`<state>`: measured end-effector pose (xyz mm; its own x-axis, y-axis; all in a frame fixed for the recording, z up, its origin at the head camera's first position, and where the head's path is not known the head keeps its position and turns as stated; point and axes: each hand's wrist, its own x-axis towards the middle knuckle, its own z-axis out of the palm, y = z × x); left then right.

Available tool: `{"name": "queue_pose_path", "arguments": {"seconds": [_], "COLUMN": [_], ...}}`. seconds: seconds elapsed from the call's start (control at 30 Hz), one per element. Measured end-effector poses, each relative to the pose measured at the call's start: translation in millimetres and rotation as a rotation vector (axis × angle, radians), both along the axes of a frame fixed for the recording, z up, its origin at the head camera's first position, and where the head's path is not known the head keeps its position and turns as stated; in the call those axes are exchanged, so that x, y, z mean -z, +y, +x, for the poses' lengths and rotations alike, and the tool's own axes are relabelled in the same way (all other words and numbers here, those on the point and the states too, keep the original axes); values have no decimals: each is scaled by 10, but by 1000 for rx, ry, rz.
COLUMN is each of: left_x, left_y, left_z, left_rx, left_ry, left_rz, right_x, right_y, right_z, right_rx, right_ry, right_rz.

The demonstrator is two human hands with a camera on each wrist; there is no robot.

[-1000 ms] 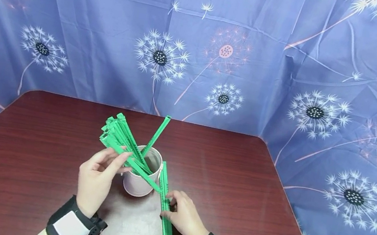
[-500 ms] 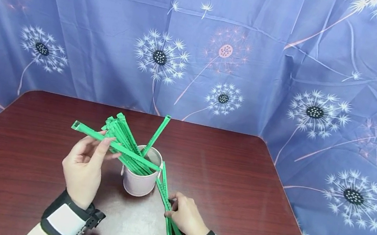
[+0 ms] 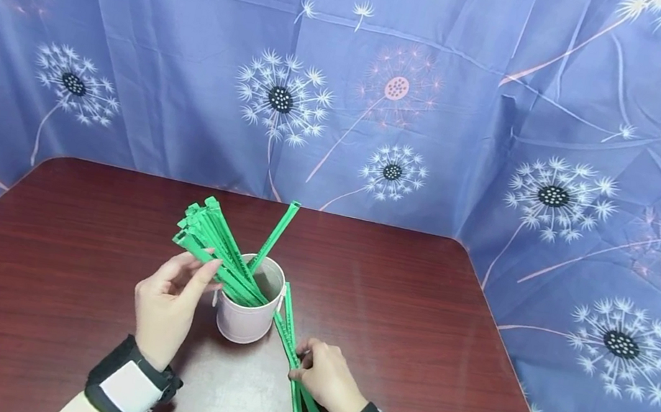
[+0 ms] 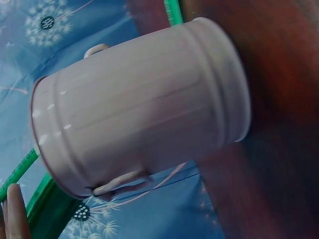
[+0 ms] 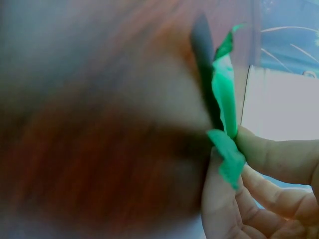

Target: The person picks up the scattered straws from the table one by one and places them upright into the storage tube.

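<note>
In the head view a small pale pink bucket point(image 3: 244, 323) stands upright with a bundle of slim green paper-wrapped sticks point(image 3: 215, 230) leaning left out of it. One more green stick point(image 3: 276, 237) leans right, apart from the bundle. My left hand point(image 3: 166, 302) pinches a green stick at the bundle's near side, its lower end inside the rim. Right of the bucket, my right hand point(image 3: 327, 380) pinches two crossed green sticks point(image 3: 286, 333) between thumb and fingers. The right wrist view shows their torn-looking or folded wrapper ends point(image 5: 227, 154) at the fingertips.
The bucket has small side handles; one handle point(image 4: 122, 184) shows in the left wrist view. Everything stands on a dark red wooden table point(image 3: 405, 306). A blue dandelion-print cloth point(image 3: 196, 67) hangs behind and along the sides.
My left hand lifted its green stick leftward over the rim, then lowered it into the bucket beside the bundle. In my right hand the sticks, earlier side by side, now cross.
</note>
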<state>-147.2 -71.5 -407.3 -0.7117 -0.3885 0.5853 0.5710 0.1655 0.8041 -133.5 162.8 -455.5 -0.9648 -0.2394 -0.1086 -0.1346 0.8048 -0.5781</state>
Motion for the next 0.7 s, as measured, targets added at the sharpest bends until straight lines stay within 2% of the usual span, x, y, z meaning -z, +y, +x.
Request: {"name": "queue_pose_path", "arguments": {"seconds": [0.3, 0.53, 0.7], "left_x": [157, 212, 216], "left_y": [13, 19, 15], "left_z": [-3, -10, -12], "left_rx": [-34, -110, -124], "left_ry": [-92, -124, -153], "left_rz": [-135, -288, -300], "right_x": [-2, -2, -4], "right_y": [-6, -3, 3], "right_z": [-4, 0, 5], "right_rx": [4, 7, 5], "right_ry": [-3, -13, -8], "right_rz": [1, -18, -28]}}
